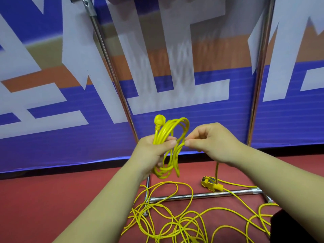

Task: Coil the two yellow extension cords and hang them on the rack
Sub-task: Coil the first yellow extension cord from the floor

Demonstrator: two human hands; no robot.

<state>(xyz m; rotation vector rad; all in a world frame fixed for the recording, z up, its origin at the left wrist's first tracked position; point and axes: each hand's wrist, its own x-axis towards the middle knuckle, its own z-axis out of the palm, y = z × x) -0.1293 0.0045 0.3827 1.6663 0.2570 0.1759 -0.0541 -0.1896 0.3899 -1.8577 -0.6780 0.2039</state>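
Note:
My left hand (152,151) grips a small coil of yellow extension cord (172,130), its yellow plug (159,121) sticking up above my fingers. My right hand (210,139) pinches a strand of the same cord just right of the coil, and the cord drops from under that hand toward the floor. Much more loose yellow cord (175,220) lies tangled on the red floor below. A yellow socket block (209,183) rests by the rack's bottom bar (201,195). The rack's two chrome uprights (112,71) rise on either side behind my hands.
A blue, white and orange banner wall (52,85) stands right behind the rack. The red floor (43,199) spreads to the left. Something dark (298,223) sits at the lower right corner. The rack's top joint (87,4) shows at the frame's upper edge.

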